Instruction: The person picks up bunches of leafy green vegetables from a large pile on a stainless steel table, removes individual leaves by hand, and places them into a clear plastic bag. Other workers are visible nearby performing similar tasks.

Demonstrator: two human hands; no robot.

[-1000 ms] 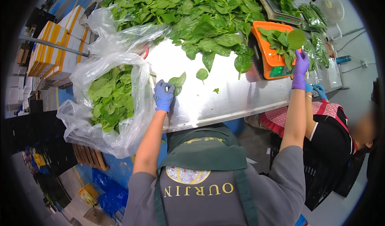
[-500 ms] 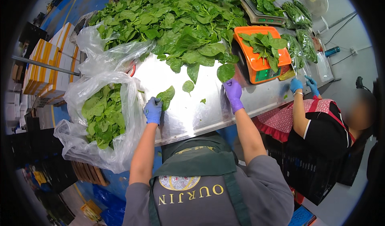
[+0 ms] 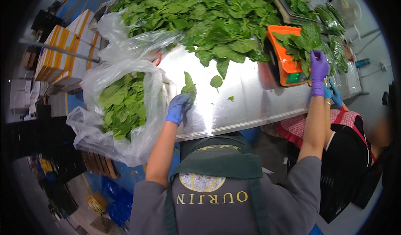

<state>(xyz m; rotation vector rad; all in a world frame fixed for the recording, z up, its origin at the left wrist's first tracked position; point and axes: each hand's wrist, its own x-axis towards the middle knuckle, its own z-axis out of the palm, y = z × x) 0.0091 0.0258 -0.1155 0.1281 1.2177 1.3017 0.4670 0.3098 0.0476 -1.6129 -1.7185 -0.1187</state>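
Note:
My left hand (image 3: 178, 109), in a blue glove, grips a green leaf (image 3: 188, 84) near the table's left edge, beside a clear plastic bag (image 3: 79, 128) holding leaves (image 3: 119, 105). My right hand (image 3: 318, 70), in a purple glove, is closed at the right side of an orange tray (image 3: 284, 63) of leaves (image 3: 304, 45), which sits on a scale with a green display (image 3: 294, 77); whether its fingers hold anything is hidden. A large pile of loose leaves (image 3: 200, 13) covers the back of the steel table (image 3: 246, 105). A single leaf (image 3: 216, 82) lies between my hands.
A co-worker (image 3: 351, 143) with blue-gloved hands (image 3: 334, 94) stands at my right, close to my right forearm. Another scale (image 3: 288, 16) and bagged greens (image 3: 332, 20) are at the back right. A metal rail (image 3: 62, 47) and stacked white-and-yellow boxes (image 3: 67, 51) are at the left.
Since half a second ago my right hand has moved right and up from the table to the orange tray. The leaf in my left hand now points more upward.

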